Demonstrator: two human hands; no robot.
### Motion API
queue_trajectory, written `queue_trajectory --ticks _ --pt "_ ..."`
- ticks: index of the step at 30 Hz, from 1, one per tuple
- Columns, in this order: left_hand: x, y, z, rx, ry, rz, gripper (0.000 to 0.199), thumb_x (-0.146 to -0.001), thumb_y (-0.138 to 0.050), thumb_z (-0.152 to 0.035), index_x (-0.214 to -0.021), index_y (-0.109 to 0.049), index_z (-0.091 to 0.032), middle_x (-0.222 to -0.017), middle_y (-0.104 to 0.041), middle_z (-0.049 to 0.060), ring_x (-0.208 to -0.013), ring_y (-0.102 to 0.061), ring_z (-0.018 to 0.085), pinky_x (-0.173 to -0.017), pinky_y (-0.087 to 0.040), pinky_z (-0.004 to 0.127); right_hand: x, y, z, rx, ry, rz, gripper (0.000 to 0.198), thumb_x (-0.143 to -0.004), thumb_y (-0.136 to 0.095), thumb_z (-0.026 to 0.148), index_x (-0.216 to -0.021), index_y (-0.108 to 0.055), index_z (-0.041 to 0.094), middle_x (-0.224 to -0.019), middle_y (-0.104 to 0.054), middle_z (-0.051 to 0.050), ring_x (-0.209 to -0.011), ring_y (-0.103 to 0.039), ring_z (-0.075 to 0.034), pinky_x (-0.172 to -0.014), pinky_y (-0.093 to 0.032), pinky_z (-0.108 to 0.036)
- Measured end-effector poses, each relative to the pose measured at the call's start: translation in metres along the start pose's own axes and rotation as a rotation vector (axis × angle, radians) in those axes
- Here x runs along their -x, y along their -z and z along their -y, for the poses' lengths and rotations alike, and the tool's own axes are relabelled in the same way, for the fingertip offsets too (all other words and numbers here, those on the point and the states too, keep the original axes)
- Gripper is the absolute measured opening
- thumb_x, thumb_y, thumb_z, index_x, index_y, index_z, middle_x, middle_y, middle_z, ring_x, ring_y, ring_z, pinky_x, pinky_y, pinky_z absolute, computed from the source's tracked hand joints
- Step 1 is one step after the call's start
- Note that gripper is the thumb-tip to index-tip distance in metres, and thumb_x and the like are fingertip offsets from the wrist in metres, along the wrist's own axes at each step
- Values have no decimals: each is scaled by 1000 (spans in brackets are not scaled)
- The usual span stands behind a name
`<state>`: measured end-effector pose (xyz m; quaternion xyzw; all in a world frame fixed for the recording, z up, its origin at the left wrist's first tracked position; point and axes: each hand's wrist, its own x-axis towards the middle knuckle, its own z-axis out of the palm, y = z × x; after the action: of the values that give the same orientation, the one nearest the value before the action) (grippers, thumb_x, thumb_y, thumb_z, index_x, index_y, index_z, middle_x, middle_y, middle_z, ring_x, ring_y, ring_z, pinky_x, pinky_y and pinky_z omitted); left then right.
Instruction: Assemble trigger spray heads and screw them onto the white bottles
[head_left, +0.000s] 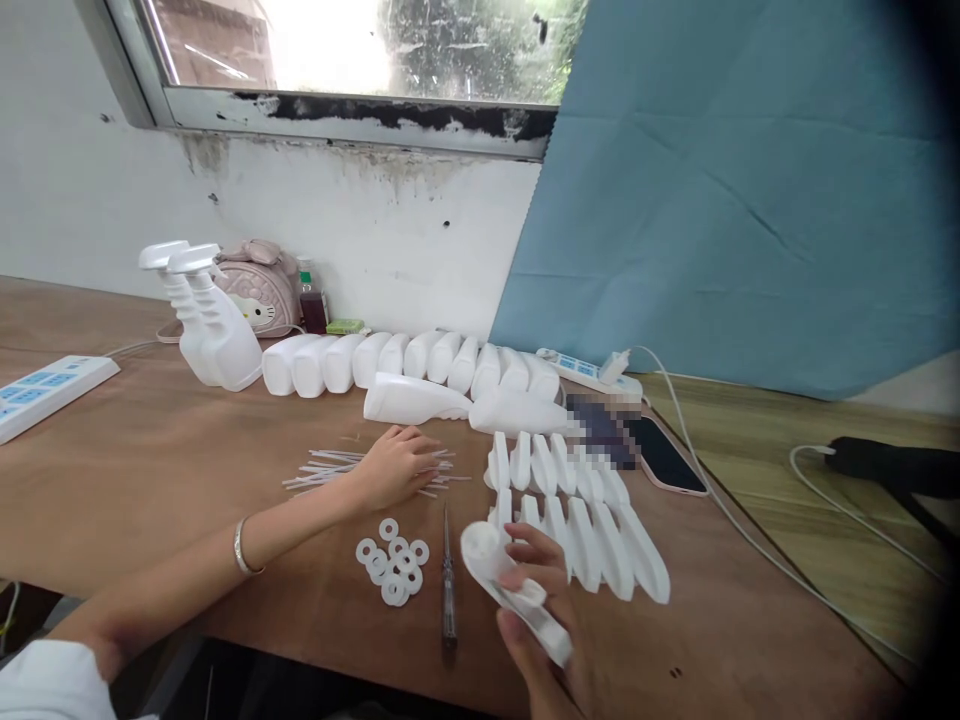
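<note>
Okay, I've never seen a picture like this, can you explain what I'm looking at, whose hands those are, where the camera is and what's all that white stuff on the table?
The camera sits on a person's head, looking down at their own two bare hands over a brown table. The right hand holds a white spray trigger head. The left hand rests on a pile of thin white tubes. Between the hands lie white washers and a slim screwdriver. More trigger heads lie in rows, empty white bottles lie behind them, and two assembled spray bottles stand at the left.
</note>
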<state>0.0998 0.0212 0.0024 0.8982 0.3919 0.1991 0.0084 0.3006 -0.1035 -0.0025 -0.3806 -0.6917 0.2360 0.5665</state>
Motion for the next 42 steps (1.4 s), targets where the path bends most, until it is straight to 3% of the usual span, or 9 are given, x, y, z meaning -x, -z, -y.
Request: queue_trajectory --ticks 3,7,12,15,18,20,28,34,42 --pt "5 14 -7 384 16 -11 32 -88 -42 -34 -109 -59 -18 -115 -59 10 -106 -50 22 -90 -37 38 -2 -7 -3 21 -45 10 11 -84 -50 27 -93 -55 21 -108 -51 -8 -101 -54 -19 -77 -49 -27" --pt "17 33 -23 1062 -17 307 52 -80 -51 -50 -123 -50 -20 -120 -55 10 -106 -53 23 -88 -42 35 -2 -23 -6 13 -64 -5 14 -82 -54 21 -96 -56 22 -98 -57 -6 -93 -59 -18 -73 -52 -25" --pt "26 23 -27 1354 167 438 47 -77 -57 -47 -113 -58 -17 -100 -65 9 -85 -60 21 -72 -48 30 0 -34 -4 31 -107 119 40 -81 -54 21 -119 -42 18 -113 -57 -11 -102 -58 -20 -81 -52 -29" --pt "25 13 -17 1301 284 333 40 -73 -64 -38 -105 -60 -14 -92 -65 7 -71 -61 17 -64 -48 28 3 -22 -7 260 122 137 51 -80 -47 13 -129 -33 11 -124 -51 -16 -108 -54 -23 -82 -52 -34" --pt "25 7 -6 1082 312 129 33 -72 -65 -33 -97 -63 -13 -90 -65 6 -77 -58 17 -70 -45 27 6 -9 -13 540 492 282 35 -78 -40 4 -107 -57 14 -103 -65 -10 -90 -60 -20 -70 -53 -32" --pt "26 2 -3 982 326 23 30 -73 -63 -31 -96 -62 -13 -91 -64 5 -81 -56 17 -73 -43 26 7 -5 -17 653 591 420 30 -80 -38 4 -92 -63 16 -93 -69 -7 -79 -60 -20 -62 -52 -31" --pt "29 -9 -2 825 342 -54 20 -74 -59 -25 -90 -61 -13 -82 -63 2 -73 -53 14 -67 -41 24 -11 -1 -14 653 729 617 29 -86 -33 7 -91 -61 15 -95 -70 -8 -77 -64 -20 -63 -54 -33" --pt "31 -9 -5 798 261 -39 19 -76 -58 -24 -92 -61 -14 -86 -64 3 -77 -56 15 -72 -43 26 -21 17 12 465 643 432 25 -77 -45 2 -96 -48 18 -100 -67 -15 -94 -63 -19 -74 -56 -29" --pt "32 -7 -8 726 133 -44 18 -74 -58 -20 -92 -60 -14 -85 -64 4 -76 -57 15 -70 -44 25 -30 -14 -4 410 684 245 18 -72 -41 1 -78 -46 18 -90 -69 -17 -83 -67 -21 -61 -57 -26"
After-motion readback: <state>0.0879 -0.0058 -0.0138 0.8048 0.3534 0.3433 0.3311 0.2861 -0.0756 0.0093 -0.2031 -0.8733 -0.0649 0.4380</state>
